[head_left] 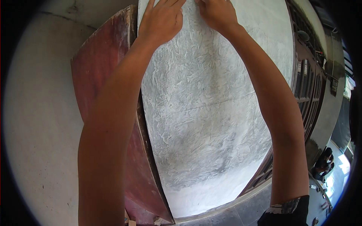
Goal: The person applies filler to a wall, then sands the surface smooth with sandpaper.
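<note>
Both my arms reach up to the top of a tall grey-white plastered panel (203,113) with a rough, streaked surface. My left hand (160,20) lies flat against its upper left part, fingers spread a little. My right hand (217,13) presses on the panel just to the right, its fingers bent and partly cut off by the frame's top edge. Neither hand shows anything held. The panel stands upright and runs down to the floor.
A dark red wooden board (102,86) leans behind the panel's left edge against a pale wall (37,113). A dark wooden door frame (305,86) stands at the right. A person (324,162) sits far off at the lower right, on a tiled floor (241,214).
</note>
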The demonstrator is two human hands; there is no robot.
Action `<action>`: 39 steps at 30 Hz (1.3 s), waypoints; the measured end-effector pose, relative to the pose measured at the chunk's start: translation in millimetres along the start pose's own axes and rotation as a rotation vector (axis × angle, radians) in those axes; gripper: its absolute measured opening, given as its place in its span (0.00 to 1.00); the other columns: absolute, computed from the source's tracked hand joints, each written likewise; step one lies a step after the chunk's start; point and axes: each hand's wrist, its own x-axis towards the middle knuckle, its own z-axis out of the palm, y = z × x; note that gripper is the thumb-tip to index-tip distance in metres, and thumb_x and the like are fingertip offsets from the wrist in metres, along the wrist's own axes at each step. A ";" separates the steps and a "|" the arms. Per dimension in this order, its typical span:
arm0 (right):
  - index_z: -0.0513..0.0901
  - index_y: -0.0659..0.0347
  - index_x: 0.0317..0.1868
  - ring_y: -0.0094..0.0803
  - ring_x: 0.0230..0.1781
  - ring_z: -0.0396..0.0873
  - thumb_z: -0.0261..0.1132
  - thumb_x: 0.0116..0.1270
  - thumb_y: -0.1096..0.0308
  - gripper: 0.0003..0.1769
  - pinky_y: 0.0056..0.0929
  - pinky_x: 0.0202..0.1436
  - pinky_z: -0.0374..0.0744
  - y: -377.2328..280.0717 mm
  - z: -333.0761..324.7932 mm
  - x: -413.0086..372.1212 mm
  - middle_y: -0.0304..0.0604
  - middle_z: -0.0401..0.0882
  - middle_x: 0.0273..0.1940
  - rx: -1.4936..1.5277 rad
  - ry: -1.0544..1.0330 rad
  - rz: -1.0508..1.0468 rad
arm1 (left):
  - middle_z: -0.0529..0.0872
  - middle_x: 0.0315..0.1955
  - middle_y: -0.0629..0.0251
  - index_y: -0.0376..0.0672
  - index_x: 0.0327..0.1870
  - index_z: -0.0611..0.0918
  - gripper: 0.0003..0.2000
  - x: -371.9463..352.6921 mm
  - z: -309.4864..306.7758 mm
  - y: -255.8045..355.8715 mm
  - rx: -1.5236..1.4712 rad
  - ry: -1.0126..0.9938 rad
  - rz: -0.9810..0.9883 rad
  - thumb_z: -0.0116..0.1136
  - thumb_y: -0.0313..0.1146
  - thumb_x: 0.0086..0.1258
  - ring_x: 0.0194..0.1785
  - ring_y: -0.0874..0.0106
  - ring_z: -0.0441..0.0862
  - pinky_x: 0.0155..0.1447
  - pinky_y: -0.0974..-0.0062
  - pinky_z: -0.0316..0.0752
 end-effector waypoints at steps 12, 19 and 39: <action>0.83 0.63 0.56 0.52 0.63 0.81 0.53 0.82 0.63 0.17 0.58 0.70 0.74 -2.8 -3.3 -2.4 0.55 0.80 0.67 0.090 0.013 0.022 | 0.74 0.75 0.52 0.34 0.72 0.76 0.23 2.1 -0.4 0.9 -0.010 -0.012 -0.030 0.45 0.30 0.79 0.82 0.55 0.64 0.85 0.51 0.52; 0.83 0.57 0.61 0.44 0.66 0.82 0.62 0.78 0.62 0.16 0.60 0.71 0.75 -22.5 -12.2 -96.8 0.47 0.85 0.61 -0.032 0.163 -0.220 | 0.72 0.77 0.53 0.36 0.74 0.74 0.23 1.8 4.8 4.5 0.030 -0.009 -0.050 0.44 0.30 0.80 0.83 0.56 0.62 0.86 0.51 0.51; 0.83 0.70 0.53 0.58 0.58 0.83 0.59 0.78 0.67 0.14 0.48 0.60 0.84 -33.5 -15.8 -49.6 0.62 0.80 0.65 0.115 0.064 -0.177 | 0.73 0.76 0.52 0.35 0.73 0.75 0.23 -0.3 1.7 0.8 0.001 -0.015 -0.028 0.45 0.32 0.79 0.83 0.56 0.62 0.86 0.51 0.51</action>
